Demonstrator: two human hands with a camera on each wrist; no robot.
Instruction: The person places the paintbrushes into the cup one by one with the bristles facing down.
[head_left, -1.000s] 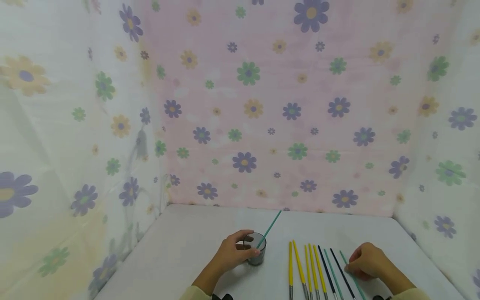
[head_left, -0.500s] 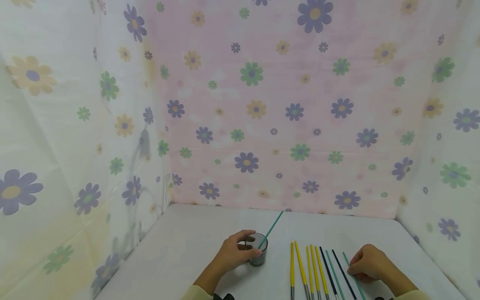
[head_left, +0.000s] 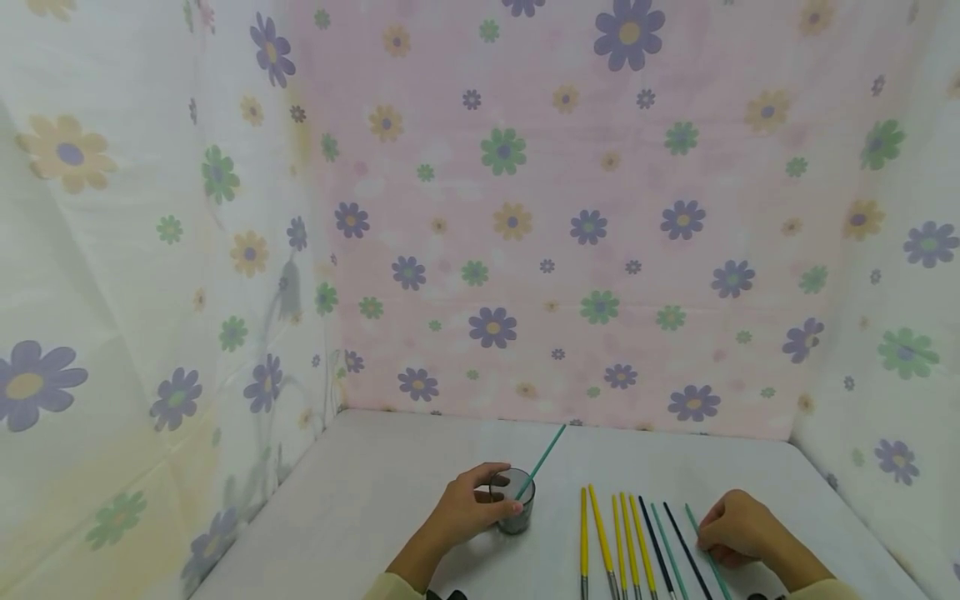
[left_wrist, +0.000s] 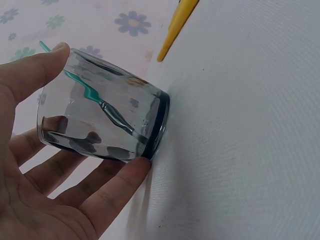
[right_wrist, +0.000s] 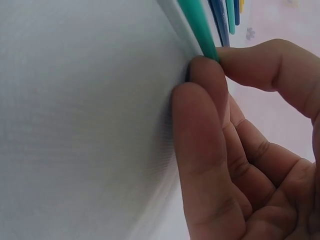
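Note:
My left hand [head_left: 467, 510] holds a clear drinking glass [head_left: 519, 523] on the white table, thumb at the rim and fingers round the far side. A green paintbrush [head_left: 546, 454] leans in the glass; in the left wrist view its metal ferrule [left_wrist: 116, 119] and bristles point to the glass's base. Farther right, my right hand [head_left: 738, 527] pinches the handle of another green paintbrush [right_wrist: 196, 22] between thumb and fingertips, low over the table. That brush is the rightmost of a row; its lower part runs out of the head view.
Between the hands lie several yellow paintbrushes [head_left: 584, 533], dark ones [head_left: 651, 531] and a further green paintbrush [head_left: 663, 533], roughly side by side. A flowered pink curtain [head_left: 540, 358] stands behind the white table [head_left: 390, 475], with pale flowered sheets on both sides.
The head view has shifted slightly. Both hands keep their hold, with the glass and the brushes in the same places on the table.

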